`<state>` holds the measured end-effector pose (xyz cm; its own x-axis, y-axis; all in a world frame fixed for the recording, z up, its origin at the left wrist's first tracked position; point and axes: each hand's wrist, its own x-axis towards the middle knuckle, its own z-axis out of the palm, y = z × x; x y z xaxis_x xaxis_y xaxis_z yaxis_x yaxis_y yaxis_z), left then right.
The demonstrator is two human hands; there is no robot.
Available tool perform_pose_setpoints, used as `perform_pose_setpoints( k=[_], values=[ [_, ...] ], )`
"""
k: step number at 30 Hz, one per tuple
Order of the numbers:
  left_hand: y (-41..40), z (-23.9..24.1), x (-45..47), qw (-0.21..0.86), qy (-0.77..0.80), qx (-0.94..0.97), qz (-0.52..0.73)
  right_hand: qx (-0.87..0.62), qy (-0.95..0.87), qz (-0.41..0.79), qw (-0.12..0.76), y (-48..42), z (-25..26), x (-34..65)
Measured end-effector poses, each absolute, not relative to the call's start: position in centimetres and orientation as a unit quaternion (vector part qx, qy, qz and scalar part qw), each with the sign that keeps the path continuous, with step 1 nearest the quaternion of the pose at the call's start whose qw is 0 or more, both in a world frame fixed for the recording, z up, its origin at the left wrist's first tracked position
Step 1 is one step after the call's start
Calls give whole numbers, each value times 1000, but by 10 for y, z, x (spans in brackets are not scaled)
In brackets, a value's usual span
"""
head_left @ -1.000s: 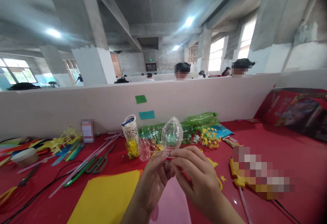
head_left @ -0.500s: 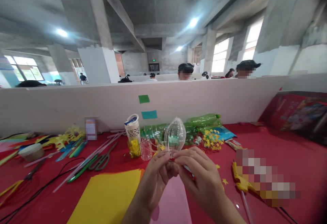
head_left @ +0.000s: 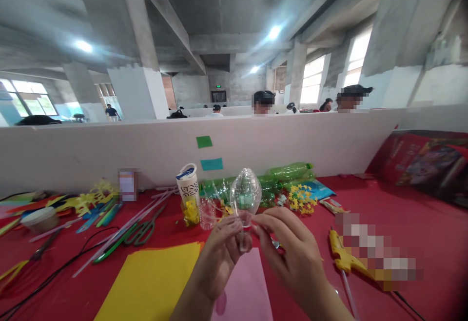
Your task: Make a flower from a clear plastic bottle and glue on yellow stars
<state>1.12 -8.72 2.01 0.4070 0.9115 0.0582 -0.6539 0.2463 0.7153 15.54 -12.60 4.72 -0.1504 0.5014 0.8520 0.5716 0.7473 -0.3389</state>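
A clear, ribbed plastic bulb [head_left: 246, 191] stands upright in front of me, its narrow neck held low between my hands. My left hand [head_left: 222, 247] is closed around the neck, thumb on the near side and fingers curled behind. A clear stem end shows beneath those fingers. At the neck's right side, my right hand [head_left: 292, 245] pinches with thumb and forefinger. Something small and shiny peeks out under the right fingers; I cannot make out what it is. Below the hands lie a pink sheet [head_left: 248, 287] and a yellow sheet [head_left: 149, 282].
Green plastic bottles [head_left: 290, 172], a patterned cup [head_left: 188, 184] and yellow paper stars [head_left: 302, 199] line the back. To the right rests a yellow glue gun [head_left: 341, 255]. Scissors [head_left: 146, 230], plastic straws [head_left: 120, 228] and a cable occupy the left. A white partition [head_left: 292, 138] stands behind.
The plastic bulb has turned in my fingers and now looks rounder, with its stem end showing below the left hand. My right fingertips have shifted slightly right.
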Motion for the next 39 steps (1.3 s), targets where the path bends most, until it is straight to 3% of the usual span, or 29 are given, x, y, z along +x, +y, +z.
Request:
perform_pose_setpoints(
  k=[17,27,39],
  values=[
    [-90,22,17,758,230,361,492,-494,-703,-11,512,-123,43,153],
    [-89,24,17,753,245,366,489,-485,-720,-55,494,-122,46,158],
    [-90,20,19,776,253,347,462,-491,-683,143,521,-122,42,157]
  ],
)
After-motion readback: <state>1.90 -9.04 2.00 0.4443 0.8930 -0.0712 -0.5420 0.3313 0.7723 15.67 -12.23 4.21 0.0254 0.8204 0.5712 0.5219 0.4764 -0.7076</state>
